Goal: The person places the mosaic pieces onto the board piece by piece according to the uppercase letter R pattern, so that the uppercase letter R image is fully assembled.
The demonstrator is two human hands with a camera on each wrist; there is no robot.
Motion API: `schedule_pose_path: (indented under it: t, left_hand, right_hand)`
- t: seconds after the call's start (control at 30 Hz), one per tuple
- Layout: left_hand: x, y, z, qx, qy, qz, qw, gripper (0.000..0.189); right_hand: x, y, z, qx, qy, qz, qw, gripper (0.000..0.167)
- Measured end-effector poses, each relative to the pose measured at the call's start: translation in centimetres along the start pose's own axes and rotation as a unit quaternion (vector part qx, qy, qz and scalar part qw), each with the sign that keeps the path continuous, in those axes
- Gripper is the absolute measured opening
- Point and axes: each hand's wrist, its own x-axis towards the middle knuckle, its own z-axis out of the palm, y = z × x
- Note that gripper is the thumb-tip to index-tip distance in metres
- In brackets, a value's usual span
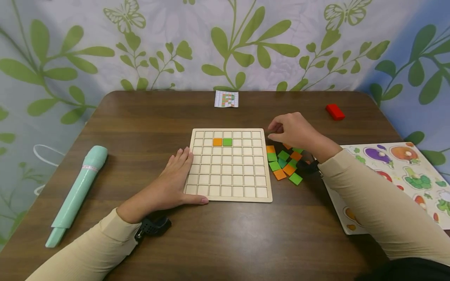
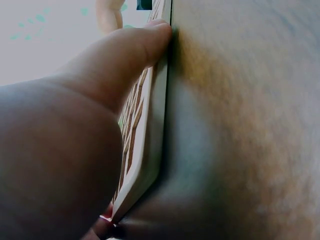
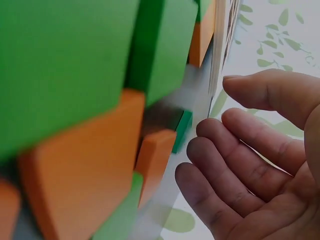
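A square wooden grid board (image 1: pixel 232 199) lies on the table, with an orange tile (image 1: pixel 217 142) and a green tile (image 1: pixel 227 142) side by side in its second row from the far edge. My left hand (image 1: pixel 174 181) rests against the board's near-left corner, fingers straight along the left side and thumb on the near edge. Over the far end of a loose heap of orange and green tiles (image 1: pixel 279 174), right of the board, hovers my right hand (image 1: pixel 299 134). Its fingers are loosely bent and apart from the thumb, with nothing between them in the right wrist view.
A small card (image 1: pixel 226 99) with a coloured grid pattern lies behind the board. At the back right is a red block (image 1: pixel 335 112). A vegetable picture board (image 1: pixel 397 175) sits partly under the right forearm. A mint-green microphone-shaped object (image 1: pixel 79 191) lies at the left.
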Motion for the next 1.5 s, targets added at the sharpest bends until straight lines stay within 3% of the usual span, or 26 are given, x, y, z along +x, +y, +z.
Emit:
schedule_pose_path:
  t: [0.33,1.5]
  left_hand:
    - [0.0,-0.1,0.1,-0.002,0.001,0.002,1.0,0.141]
    - [0.0,1.3,-1.0,-0.01,-0.01,-0.012,0.9998,0.141]
  right_hand:
    - [-0.6,0.6,-0.8,-0.018,-0.021,0.033,0.9991,0.022]
    - [-1.3,1.5,-3.7,-0.045,-0.12,0.053,0.9903,0.038]
